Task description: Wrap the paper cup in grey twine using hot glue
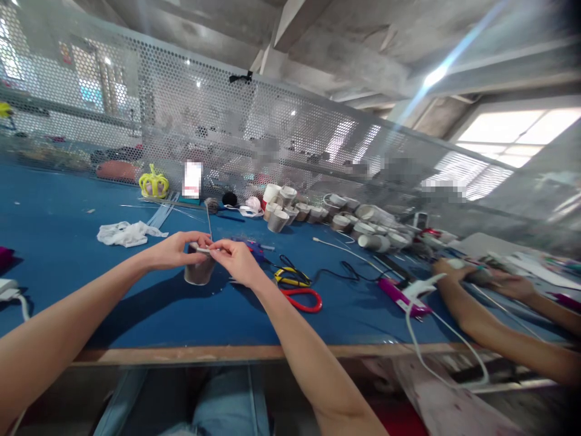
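Note:
A small grey-brown cup [198,274] stands upright on the blue table in front of me. My left hand [188,248] is closed at its rim, with the fingers bent over the upper edge. Across the rim from it, my right hand [236,259] pinches a thin light cord against the edge. This cord [209,221] runs up and away from the cup toward a small grey-brown ball of yarn [211,206]. My fingers hide part of the rim and the cord's end. Just beyond my right hand lies a blue tool [255,249], partly covered.
Red-handled scissors [303,300] and a yellow-and-black item [292,277] lie right of my hands. A purple glue gun [402,297] trails a cable. Several cups [278,219] stand behind. White cloth [129,233] lies left. A co-worker's hands [508,283] work at far right.

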A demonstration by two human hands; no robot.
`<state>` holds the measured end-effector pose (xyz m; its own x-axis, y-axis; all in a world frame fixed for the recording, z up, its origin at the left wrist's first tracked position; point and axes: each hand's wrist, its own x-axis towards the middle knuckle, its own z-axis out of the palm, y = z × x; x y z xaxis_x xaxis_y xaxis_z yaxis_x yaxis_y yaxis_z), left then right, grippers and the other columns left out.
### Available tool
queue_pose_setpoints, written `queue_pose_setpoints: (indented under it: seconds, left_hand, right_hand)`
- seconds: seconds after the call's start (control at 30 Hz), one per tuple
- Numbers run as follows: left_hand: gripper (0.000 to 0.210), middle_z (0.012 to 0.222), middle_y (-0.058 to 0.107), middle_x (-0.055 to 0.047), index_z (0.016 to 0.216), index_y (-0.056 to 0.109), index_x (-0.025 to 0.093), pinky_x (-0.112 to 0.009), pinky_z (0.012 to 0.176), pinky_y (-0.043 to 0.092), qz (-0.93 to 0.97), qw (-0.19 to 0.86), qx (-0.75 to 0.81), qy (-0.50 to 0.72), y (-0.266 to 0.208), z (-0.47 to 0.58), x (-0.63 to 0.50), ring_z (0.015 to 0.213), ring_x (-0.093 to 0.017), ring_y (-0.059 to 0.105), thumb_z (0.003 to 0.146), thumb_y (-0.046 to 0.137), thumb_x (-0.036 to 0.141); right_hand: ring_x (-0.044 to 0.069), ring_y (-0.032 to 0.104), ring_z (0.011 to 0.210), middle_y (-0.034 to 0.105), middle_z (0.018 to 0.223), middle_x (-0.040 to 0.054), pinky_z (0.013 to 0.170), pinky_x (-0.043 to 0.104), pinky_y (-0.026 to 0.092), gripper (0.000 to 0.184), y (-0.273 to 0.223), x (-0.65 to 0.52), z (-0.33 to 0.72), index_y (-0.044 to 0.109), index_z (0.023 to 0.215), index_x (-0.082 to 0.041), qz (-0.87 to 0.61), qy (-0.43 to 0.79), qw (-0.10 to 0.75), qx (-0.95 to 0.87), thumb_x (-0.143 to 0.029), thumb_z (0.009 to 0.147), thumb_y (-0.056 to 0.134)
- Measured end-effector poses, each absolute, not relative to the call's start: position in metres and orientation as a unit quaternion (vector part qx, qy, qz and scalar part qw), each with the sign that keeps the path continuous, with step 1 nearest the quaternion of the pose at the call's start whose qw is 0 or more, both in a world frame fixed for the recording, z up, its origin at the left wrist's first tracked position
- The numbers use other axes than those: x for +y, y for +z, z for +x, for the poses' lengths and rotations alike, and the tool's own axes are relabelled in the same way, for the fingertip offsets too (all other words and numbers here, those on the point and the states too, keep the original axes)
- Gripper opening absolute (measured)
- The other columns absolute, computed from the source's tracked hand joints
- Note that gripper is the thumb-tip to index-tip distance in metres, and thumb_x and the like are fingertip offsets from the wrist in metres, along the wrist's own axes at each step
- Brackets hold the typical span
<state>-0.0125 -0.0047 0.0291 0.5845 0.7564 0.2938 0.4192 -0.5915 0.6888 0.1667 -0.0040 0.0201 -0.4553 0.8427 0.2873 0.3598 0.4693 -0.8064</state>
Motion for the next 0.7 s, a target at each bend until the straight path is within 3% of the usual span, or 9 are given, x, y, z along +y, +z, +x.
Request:
queue_pose_setpoints:
  seconds: [0.17,0.43,0.7]
  left_hand:
    - [0.017,0.094,0.062,-0.007,0.069,0.049,0.017,-0.032,0.092,0.034,0.842,0.286,0.345,0.301,0.0268,-0.0124,-0.0037,0.112,-0.021,0.044,0.074,0.047,0.033]
    - [0.018,0.095,0.061,-0.006,0.071,0.050,0.017,-0.033,0.089,0.035,0.840,0.292,0.348,0.295,0.0252,-0.0136,-0.0015,0.110,-0.022,0.045,0.074,0.047,0.035]
    - [0.015,0.100,0.061,-0.007,0.071,0.051,0.017,-0.033,0.092,0.034,0.831,0.301,0.355,0.304,0.0262,-0.0120,-0.0033,0.109,-0.021,0.046,0.073,0.047,0.031]
  right_hand:
    - [0.008,0.042,0.055,0.053,0.064,0.0008,0.055,0.021,0.034,0.019,0.0230,-0.0068,0.1661,0.061,0.079,-0.011,-0.384,0.329,0.351,-0.788,-0.025,0.074,0.049]
    - [0.006,0.029,0.044,0.035,0.048,-0.0062,0.044,0.019,0.024,0.020,0.0243,-0.0078,0.1692,0.059,0.084,-0.011,-0.394,0.334,0.346,-0.783,-0.024,0.075,0.047]
    - [0.006,0.029,0.043,0.035,0.046,-0.0068,0.043,0.019,0.023,0.017,0.0202,-0.0077,0.1672,0.057,0.078,-0.012,-0.402,0.334,0.338,-0.783,-0.026,0.076,0.047]
